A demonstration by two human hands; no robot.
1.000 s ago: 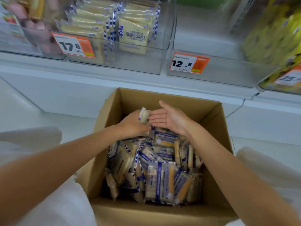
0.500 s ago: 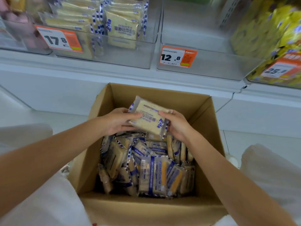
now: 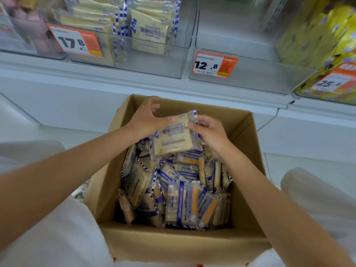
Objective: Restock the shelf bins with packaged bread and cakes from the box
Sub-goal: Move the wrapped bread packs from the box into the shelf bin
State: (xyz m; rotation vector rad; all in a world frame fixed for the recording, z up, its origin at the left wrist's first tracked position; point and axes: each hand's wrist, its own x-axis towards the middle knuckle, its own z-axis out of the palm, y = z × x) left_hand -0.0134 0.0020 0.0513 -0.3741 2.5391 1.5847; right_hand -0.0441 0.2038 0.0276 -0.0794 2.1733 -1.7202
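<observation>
Bread packet (image 3: pixel 173 137): a clear wrapper with blue print and a pale slice inside is held tilted above the far half of the box, at the centre of the frame, its blue-and-white striped seam turned toward the upper right.
Right hand (image 3: pixel 210 132): narrowed on the packet, whose upper right edge is pinched between thumb and curled fingers.
Left hand (image 3: pixel 146 120): held wide, fingers spread and lightly curved in front of the box's far wall; only the thumb tip is seen touching the packet's upper left edge.
Box (image 3: pixel 173 245): an open brown cardboard carton is set on the floor below the shelf, between two white-clad knees (image 3: pixel 57 237) at the lower corners of the frame.
Packets in the box (image 3: pixel 179 195): many more blue-trimmed bread packets are heaped inside, some standing on edge, some lying flat.
Stocked bin (image 3: pixel 173 60): a clear shelf bin at top centre is partly filled with upright packets of the same bread; an orange-and-white price tag (image 3: pixel 76 42) reading 17.8 is fixed to its left front.
Bare bin (image 3: pixel 250 78): just right of it a clear bin is marked 12.8 on its tag (image 3: pixel 214 64).
Yellow packs (image 3: pixel 327 35): blurred, piled in the bin at upper right, above a tag that seems to read 25.8 (image 3: pixel 333 82).
Pink packs (image 3: pixel 28 26): blurred, in the bin at upper left.
Shelf (image 3: pixel 96 78): a white ledge is seen carrying all the bins.
</observation>
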